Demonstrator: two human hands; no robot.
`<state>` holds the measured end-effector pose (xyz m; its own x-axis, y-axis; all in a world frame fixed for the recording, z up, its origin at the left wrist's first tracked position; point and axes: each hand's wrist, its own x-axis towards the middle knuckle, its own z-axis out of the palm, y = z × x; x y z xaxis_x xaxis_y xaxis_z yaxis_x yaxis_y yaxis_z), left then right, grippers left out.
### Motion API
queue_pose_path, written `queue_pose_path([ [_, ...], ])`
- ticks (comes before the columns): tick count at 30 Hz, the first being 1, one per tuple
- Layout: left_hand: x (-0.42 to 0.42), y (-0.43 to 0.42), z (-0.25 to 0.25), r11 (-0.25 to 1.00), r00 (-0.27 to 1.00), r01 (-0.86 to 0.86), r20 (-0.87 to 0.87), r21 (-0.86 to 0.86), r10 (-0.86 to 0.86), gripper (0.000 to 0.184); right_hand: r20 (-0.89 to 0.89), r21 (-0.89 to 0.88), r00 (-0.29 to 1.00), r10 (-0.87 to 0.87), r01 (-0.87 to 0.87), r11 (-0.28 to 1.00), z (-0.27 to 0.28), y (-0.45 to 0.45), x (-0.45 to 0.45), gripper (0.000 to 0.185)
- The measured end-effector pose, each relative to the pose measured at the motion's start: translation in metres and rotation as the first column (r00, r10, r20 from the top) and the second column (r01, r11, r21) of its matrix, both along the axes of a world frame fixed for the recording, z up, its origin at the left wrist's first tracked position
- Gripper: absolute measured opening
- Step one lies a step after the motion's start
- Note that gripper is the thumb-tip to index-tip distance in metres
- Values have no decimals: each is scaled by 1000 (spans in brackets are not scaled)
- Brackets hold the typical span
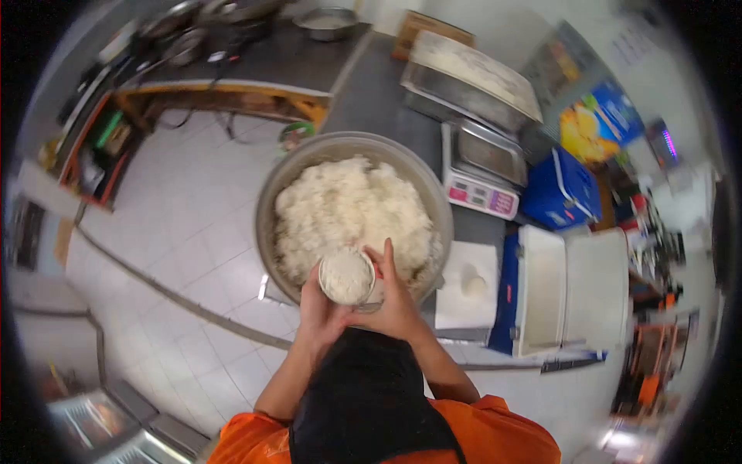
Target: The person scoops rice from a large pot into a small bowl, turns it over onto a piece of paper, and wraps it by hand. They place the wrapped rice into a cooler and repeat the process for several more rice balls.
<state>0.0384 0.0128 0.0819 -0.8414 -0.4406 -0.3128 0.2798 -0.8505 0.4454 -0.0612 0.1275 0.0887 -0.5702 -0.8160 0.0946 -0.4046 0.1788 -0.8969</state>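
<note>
One large round pot [348,143] holds a broad heap of white rice [352,201]. To its right stand an open cooler [541,290] and, nearer the pot, a smaller scale [483,193]. Above the pot's near side, the left hand [318,312] curls its fingers round a rice-filled cup [347,277]; the right hand [392,303] flanks it, fingers partly extended, their grip impossible to tell.

Single head-worn view, wide-angle within a dark rounded border, looking forward and steeply down over the wearer's apron [363,398]; pot [334,148] near, about central; floor [185,193] farther below.
</note>
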Motion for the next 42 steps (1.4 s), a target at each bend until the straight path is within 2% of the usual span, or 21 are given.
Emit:
queue_pose_path([
  [1, 0, 13, 14, 961, 999, 42, 39, -274, -33, 44, 37, -67, 999, -23, 26, 997, 6, 10, 5, 142],
  [3, -6, 32, 15, 959, 983, 181, 31, -220, -179, 46, 17, -50, 987, -160, 160, 986, 12, 40, 11, 141],
  [5, -12, 53, -3, 900, 923, 356, 58, 252, -381, 48, 10, -29, 966, -259, 259, 965, 11, 76, 20, 140],
  [7, -12, 75, -2, 852, 876, 452, 46, 265, -480, 53, 18, -20, 905, -425, 425, 905, 6, 113, 25, 138],
  [9, -7, 88, -10, 671, 720, 646, 0, 364, -693, 60, -36, -54, 882, -470, 468, 882, 1, 144, 21, 131],
  [11, 7, 95, -31, 644, 654, 690, 97, 331, -751, 64, 96, -91, 827, -554, 562, 822, -27, 173, 12, 121],
  [13, 14, 100, -38, 601, 566, 783, 219, 161, -795, 62, 37, -56, 807, -590, 591, 805, -69, 193, -7, 117],
  [15, 14, 113, -52, 558, 514, 823, 281, 106, -811, 62, -501, 153, 808, -311, 437, 887, -127, 204, -34, 123],
  [16, 10, 122, -57, 510, 468, 858, 329, 52, -820, 62, -219, 110, 886, -408, 438, 892, -173, 202, -42, 124],
  [17, 3, 134, -61, 520, 474, 852, 340, 53, -812, 62, 82, 67, 890, -448, 444, 893, -209, 194, -48, 124],
  [19, -14, 158, -65, 473, 463, 879, 346, -63, -816, 60, 26, 71, 908, -419, 416, 906, -230, 179, -63, 125],
  [23, -57, 201, -66, 510, 476, 860, 377, -12, -795, 58, -7, 106, 936, -352, 351, 930, -217, 191, -92, 120],
  [24, -65, 209, -75, 519, 488, 853, 441, -57, -753, 59, -231, 22, 927, -296, 309, 951, -193, 207, -104, 108],
  [27, -84, 235, -123, 551, 533, 820, 562, -157, -633, 55, 76, 91, 950, -301, 294, 951, -173, 278, -131, 80],
  [30, -93, 249, -148, 372, 473, 873, 739, -317, -480, 52, 194, 241, 909, -370, 322, 916, -167, 346, -173, 52],
  [32, -104, 260, -156, 158, 425, 905, 822, -395, -379, 48, -42, 469, 981, -190, 187, 863, -179, 374, -203, 40],
  [33, -111, 266, -158, 167, 424, 906, 821, -389, -382, 48, -38, 477, 982, -183, 179, 861, -189, 379, -211, 40],
  [36, -131, 280, -171, 135, 563, 827, 797, -546, -221, 36, -208, 502, 957, 202, -73, 862, -215, 381, -232, 33],
  [40, -147, 286, -197, -94, 732, 673, 679, -734, -62, 33, -197, 530, 940, 278, -136, 837, -252, 378, -245, 28],
  [41, -149, 289, -201, -94, 729, 676, 681, -731, -60, 33, -102, 527, 966, 237, -149, 837, -259, 379, -246, 17],
  [42, -153, 292, -203, -226, 778, 610, 629, -760, -15, 35, -8, 521, 981, 194, -161, 838, -258, 376, -247, 8],
])
